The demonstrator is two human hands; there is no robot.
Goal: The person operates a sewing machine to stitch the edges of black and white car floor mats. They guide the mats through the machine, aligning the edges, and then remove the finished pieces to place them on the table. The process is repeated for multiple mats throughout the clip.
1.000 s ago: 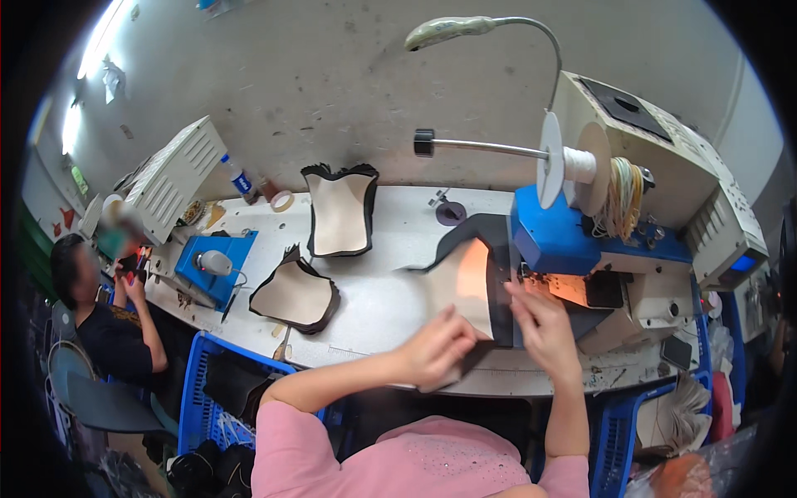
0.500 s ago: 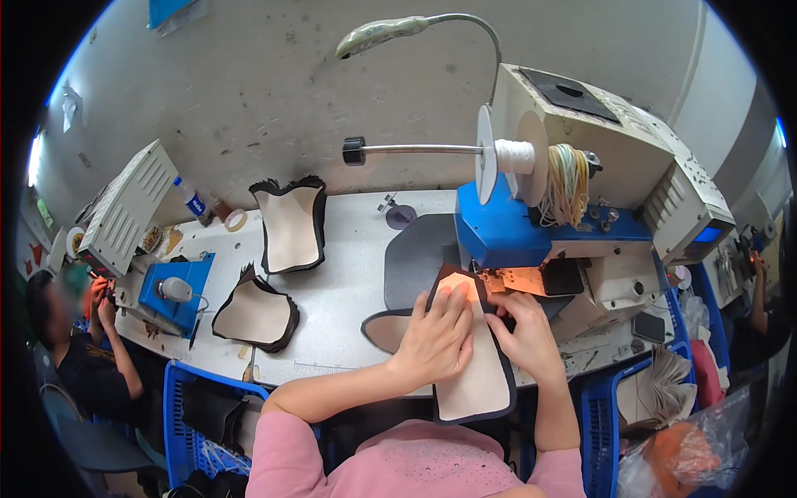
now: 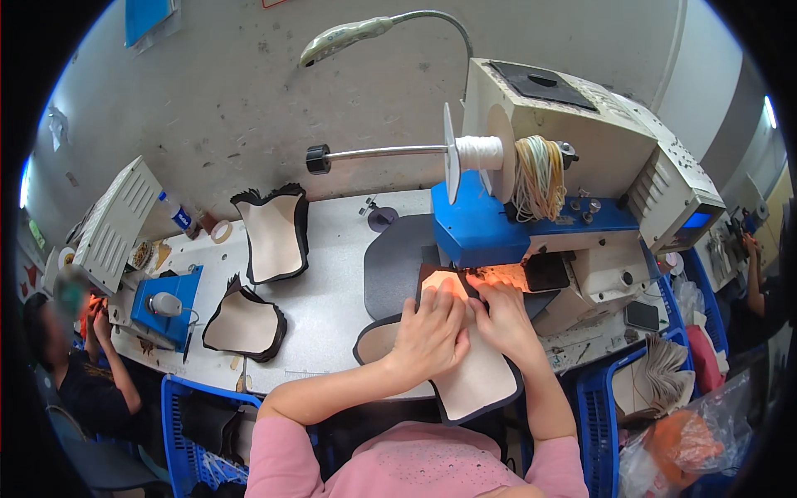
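Head view: the left hand (image 3: 432,332) lies palm down with fingers spread over a pale, dark-edged panel (image 3: 473,382), seemingly to keep it flat, while the right hand (image 3: 502,319) bends its fingers at the panel's far right edge, perhaps to guide it; whether they pinch it, I cannot tell. That panel's far end sits in orange light at the blue machine head (image 3: 477,220), and its near end overhangs the counter (image 3: 332,307) towards the person. A 2nd pale piece (image 3: 378,343) lies partly beneath the left hand. To the left, 2 stacks of similar pieces, the back stack (image 3: 272,239) and the front stack (image 3: 245,322), stand apart from each other, likely so each is within reach. A spool of white cord (image 3: 480,152) is mounted on a metal rod (image 3: 382,153), probably so it can turn. Of the containers, the left blue basket (image 3: 172,423) holds dark sheets (image 3: 207,417), and the right blue basket (image 3: 594,415) holds a fanned sheaf of pale sheets (image 3: 652,382). Near it, a clear plastic bag (image 3: 730,432) shows something orange inside. At the counter's back, a label covers much of the bottle (image 3: 177,214).
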